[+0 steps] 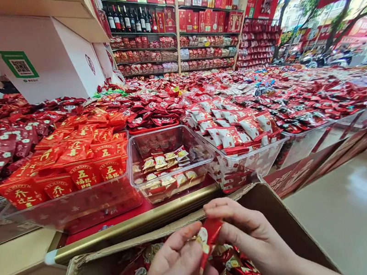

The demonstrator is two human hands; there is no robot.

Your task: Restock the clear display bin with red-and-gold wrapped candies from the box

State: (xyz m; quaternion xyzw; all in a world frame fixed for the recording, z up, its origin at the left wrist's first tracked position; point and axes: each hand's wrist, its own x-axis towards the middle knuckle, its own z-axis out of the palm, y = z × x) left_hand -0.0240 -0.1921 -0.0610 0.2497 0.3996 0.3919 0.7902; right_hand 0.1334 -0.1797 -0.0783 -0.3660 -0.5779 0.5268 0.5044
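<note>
Both of my hands meet over an open cardboard box [282, 214] at the bottom of the head view. My left hand [172, 272] and my right hand [246, 234] pinch the same small red candy packet [208, 238], fingers closed on it from either side. The box under them holds several shiny red and gold wrapped candies [236, 271]. Just beyond the box stands a clear plastic bin [170, 163] that is only partly filled with similar small packets.
A long counter carries many clear bins heaped with red wrapped sweets [78, 158]. A gold counter edge [135, 226] runs in front. A white box with a QR code [35, 58] stands at the back left, with a person behind it. Shelves of bottles and red boxes [171, 14] line the back wall. Pale floor lies to the right.
</note>
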